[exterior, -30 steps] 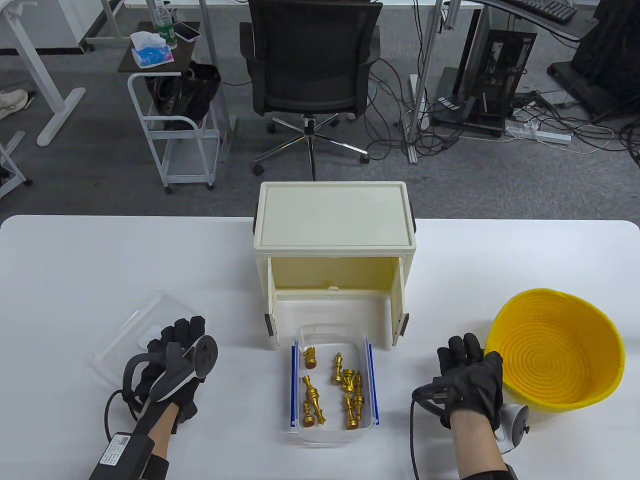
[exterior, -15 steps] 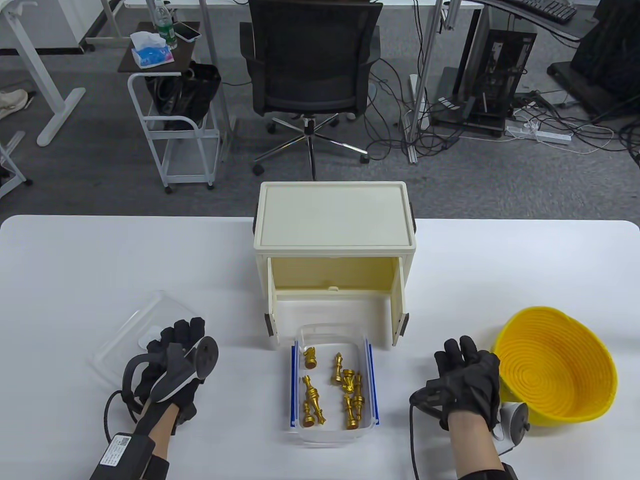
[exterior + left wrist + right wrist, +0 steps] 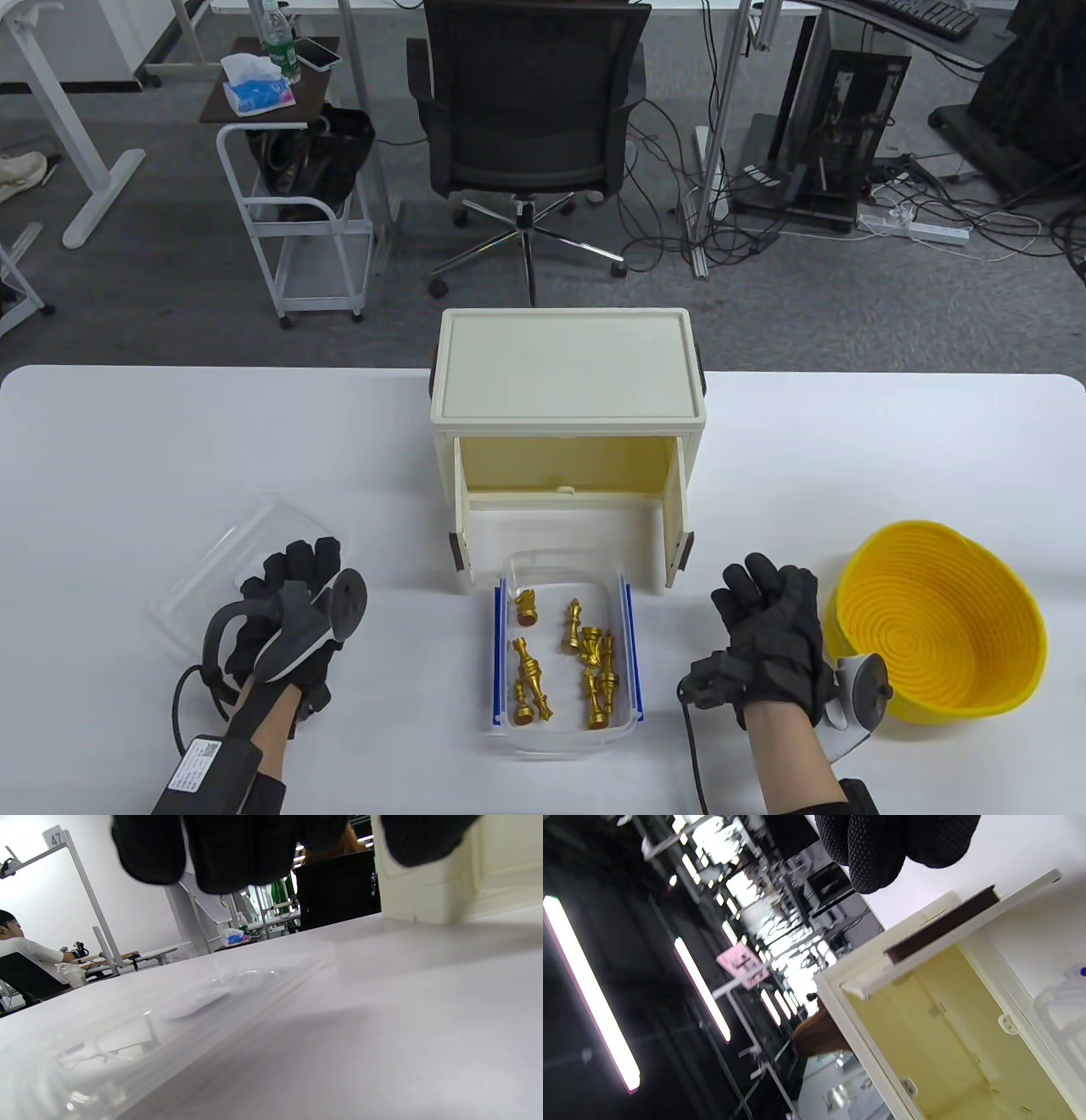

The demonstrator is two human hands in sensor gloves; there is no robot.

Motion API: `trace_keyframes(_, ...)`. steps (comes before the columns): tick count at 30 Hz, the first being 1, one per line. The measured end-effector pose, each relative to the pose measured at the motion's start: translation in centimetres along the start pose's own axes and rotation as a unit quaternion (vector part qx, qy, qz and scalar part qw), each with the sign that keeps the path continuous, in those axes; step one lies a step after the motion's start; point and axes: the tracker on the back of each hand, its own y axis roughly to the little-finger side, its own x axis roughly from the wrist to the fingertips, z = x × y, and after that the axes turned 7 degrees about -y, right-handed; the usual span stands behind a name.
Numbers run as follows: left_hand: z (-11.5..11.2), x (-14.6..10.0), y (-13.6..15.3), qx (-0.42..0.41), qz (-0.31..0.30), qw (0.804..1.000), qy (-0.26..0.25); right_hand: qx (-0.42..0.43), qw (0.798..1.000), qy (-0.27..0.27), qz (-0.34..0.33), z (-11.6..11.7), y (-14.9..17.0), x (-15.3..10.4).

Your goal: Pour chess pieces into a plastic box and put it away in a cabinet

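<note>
A clear plastic box [image 3: 509, 730] with blue clips stands in front of the cabinet and holds several gold chess pieces [image 3: 594, 662]. Its clear lid [image 3: 212, 560] lies at the left and also shows in the left wrist view [image 3: 191, 1005]. My left hand [image 3: 293, 569] lies over the lid's right part, fingers [image 3: 229, 853] just above it, gripping nothing. My right hand [image 3: 764, 586] is spread and empty between the box and the yellow basket [image 3: 942, 628]. The cream cabinet [image 3: 568, 373] stands open, its inside [image 3: 946, 1027] bare.
The yellow basket is empty and leans at the table's right. The cabinet's two doors [image 3: 679, 518] stand open on either side of the box's far end. An office chair and a cart stand beyond the table's far edge.
My right hand has let go of the basket's rim and moved left, away from it. The basket has shifted a little to the right and settled. My left hand has barely moved.
</note>
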Motion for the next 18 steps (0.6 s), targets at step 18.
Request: trace_keyframes(18, -3.3, 1.2, 4.2, 0.014, 0.110, 0.985, 0.133, -0.450, 0.832, -0.237, -0.224, 9.1, -3.2, -4.6)
